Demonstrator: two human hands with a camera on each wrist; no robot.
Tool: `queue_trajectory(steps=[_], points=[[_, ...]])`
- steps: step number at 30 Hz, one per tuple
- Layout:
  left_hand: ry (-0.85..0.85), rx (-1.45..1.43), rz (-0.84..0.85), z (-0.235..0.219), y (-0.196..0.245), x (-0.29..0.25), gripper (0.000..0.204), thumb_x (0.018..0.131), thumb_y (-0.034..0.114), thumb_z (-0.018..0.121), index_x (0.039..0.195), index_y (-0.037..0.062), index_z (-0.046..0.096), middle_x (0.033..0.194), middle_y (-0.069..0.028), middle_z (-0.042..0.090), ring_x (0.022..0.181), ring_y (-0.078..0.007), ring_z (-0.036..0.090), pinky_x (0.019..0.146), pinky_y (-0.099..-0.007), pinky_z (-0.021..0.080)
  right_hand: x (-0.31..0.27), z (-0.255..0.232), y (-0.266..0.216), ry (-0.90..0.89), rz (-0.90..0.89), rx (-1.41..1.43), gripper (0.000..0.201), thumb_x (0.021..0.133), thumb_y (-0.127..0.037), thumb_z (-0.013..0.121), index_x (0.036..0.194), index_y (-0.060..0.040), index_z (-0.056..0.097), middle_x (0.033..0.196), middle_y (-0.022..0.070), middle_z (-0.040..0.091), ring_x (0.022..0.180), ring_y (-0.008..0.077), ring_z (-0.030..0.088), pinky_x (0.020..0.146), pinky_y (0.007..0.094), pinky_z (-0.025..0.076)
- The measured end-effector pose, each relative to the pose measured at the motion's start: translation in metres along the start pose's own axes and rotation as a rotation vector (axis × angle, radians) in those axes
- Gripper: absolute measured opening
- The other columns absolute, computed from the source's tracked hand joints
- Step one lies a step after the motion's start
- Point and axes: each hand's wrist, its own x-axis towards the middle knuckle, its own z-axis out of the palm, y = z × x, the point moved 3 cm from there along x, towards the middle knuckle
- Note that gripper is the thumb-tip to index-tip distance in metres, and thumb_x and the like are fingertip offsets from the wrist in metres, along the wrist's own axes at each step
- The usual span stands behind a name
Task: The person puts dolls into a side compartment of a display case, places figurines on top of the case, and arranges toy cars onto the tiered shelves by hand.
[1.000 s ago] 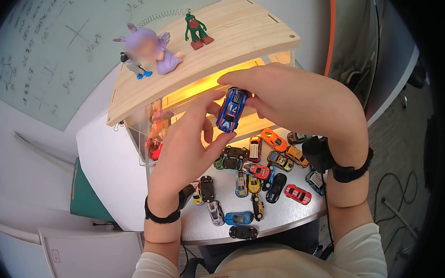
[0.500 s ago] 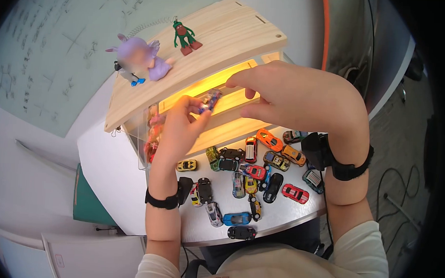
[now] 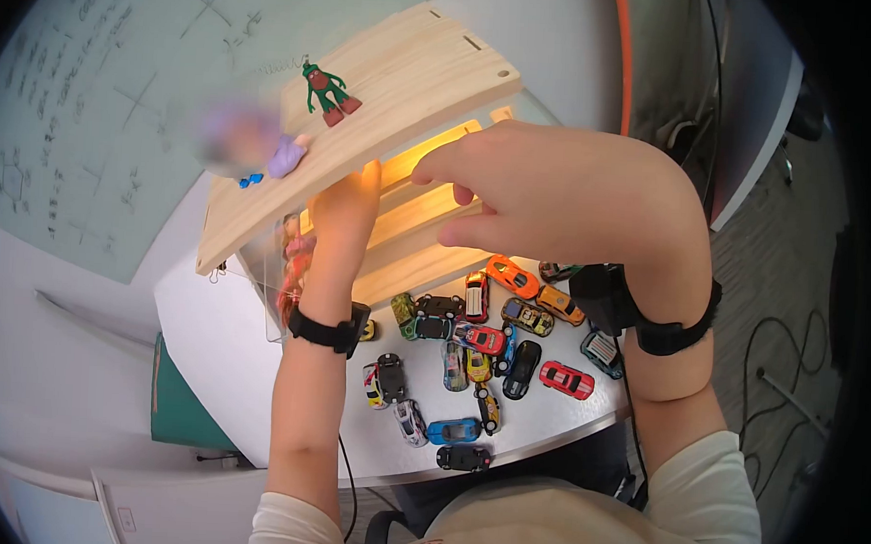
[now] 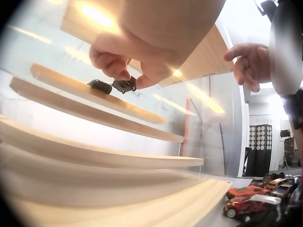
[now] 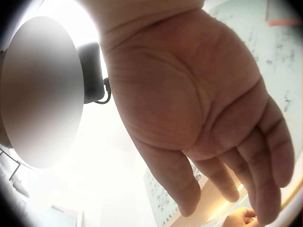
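My left hand (image 3: 346, 210) reaches under the wooden top (image 3: 414, 86) of a lit display case. In the left wrist view its thumb and fingers pinch a small toy car (image 4: 126, 85), dark on the side that shows, at the uppermost wooden shelf (image 4: 142, 113). Just beside it, another dark toy car (image 4: 99, 86) sits on that shelf. The head view hides the held car behind the hand and the case top. My right hand (image 3: 551, 185) hovers before the case opening, fingers loosely bent, holding nothing.
Many toy cars, among them a red one (image 3: 567, 380) and a blue one (image 3: 454, 430), lie scattered on the white table (image 3: 536, 427). A green figurine (image 3: 329, 94) and a purple figurine (image 3: 287, 157) stand on the case top. Small figures (image 3: 295, 271) line the case's left side.
The blue toy car passed from between both hands into my left hand, which carried it forward into the case. My right hand let go and stayed near the opening. The head view shifted slightly.
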Motion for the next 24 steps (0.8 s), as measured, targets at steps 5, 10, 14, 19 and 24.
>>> queue_trajectory(steps=[5,10,14,19,24], points=[[0.017,0.115,0.008,0.018,-0.005,0.006,0.065,0.093,0.033,0.073,0.15,0.0096,0.053,0.146,-0.0117,0.058,0.13,-0.032,0.058,0.104,-0.0457,0.049,0.001,-0.011,-0.008,-0.111,0.1,0.098,0.051,0.097,-0.031,0.068,0.139,-0.0007,0.065,0.105,0.0183,0.076,0.105,0.0331,0.071,0.091,0.041,0.057],[0.066,0.172,0.023,0.017,-0.003,0.006,0.058,0.092,0.037,0.071,0.145,0.0146,0.062,0.128,-0.0069,0.074,0.111,-0.0282,0.071,0.094,-0.0455,0.055,0.002,-0.012,-0.008,-0.11,0.066,0.024,0.05,0.098,-0.031,0.068,0.137,-0.0004,0.066,0.105,0.0187,0.076,0.104,0.034,0.072,0.09,0.0418,0.058],[-0.128,0.188,-0.11,0.021,-0.007,0.006,0.102,0.083,0.048,0.082,0.164,0.0084,0.034,0.165,-0.0204,0.041,0.146,-0.0389,0.048,0.114,-0.0492,0.043,0.001,-0.01,-0.007,-0.038,0.023,0.008,0.038,0.096,-0.031,0.067,0.115,0.0018,0.07,0.103,0.0184,0.075,0.097,0.0355,0.073,0.086,0.0459,0.059],[-0.277,0.208,-0.142,0.021,-0.013,0.004,0.098,0.082,0.051,0.081,0.161,0.0114,0.041,0.165,-0.0195,0.042,0.148,-0.04,0.045,0.116,-0.0506,0.041,0.001,-0.012,-0.009,-0.076,0.057,0.024,0.04,0.098,-0.033,0.067,0.12,-0.0004,0.071,0.107,0.0187,0.075,0.1,0.0352,0.073,0.088,0.0464,0.058],[-0.323,0.083,-0.152,0.017,-0.018,0.005,0.088,0.09,0.049,0.075,0.161,0.0103,0.041,0.167,-0.0192,0.04,0.153,-0.042,0.038,0.122,-0.0525,0.034,0.0,-0.012,-0.007,-0.097,0.06,0.034,0.051,0.098,-0.032,0.068,0.138,-0.0004,0.066,0.105,0.0178,0.076,0.103,0.0334,0.072,0.089,0.0415,0.058]])
